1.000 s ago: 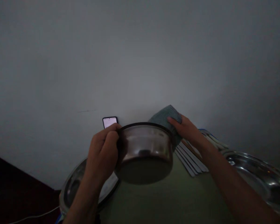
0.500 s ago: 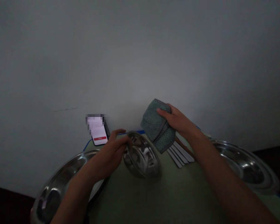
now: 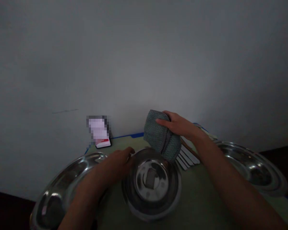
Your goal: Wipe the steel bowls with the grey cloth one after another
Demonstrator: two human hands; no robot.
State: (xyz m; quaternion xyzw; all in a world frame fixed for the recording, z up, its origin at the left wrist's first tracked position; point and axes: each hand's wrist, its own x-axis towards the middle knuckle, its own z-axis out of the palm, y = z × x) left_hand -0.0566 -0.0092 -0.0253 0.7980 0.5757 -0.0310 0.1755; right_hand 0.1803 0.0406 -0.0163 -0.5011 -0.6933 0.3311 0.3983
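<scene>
A shiny stainless steel bowl (image 3: 156, 204) is in front of me over the table, its round face turned toward me. My left hand (image 3: 121, 163) is closed on the bowl's left rim; part of its grip is hidden. In my right hand (image 3: 177, 124) is a folded grey-green cloth (image 3: 155, 132) with a black-and-white checked edging, pinched between thumb and fingers. The cloth hangs at the bowl's far right edge; whether they touch I cannot tell.
Large steel basins stand on the left (image 3: 49, 199) and right (image 3: 256, 169) of the green table (image 3: 192, 198). A phone (image 3: 102, 134) leans against the wall at the back. Several pale flat strips (image 3: 188, 158) lie behind the bowl, partly under the cloth.
The bowl has swung from a steep tilt to face me and come nearer, with my left hand lower. My right hand and the cloth have shifted slightly left and down.
</scene>
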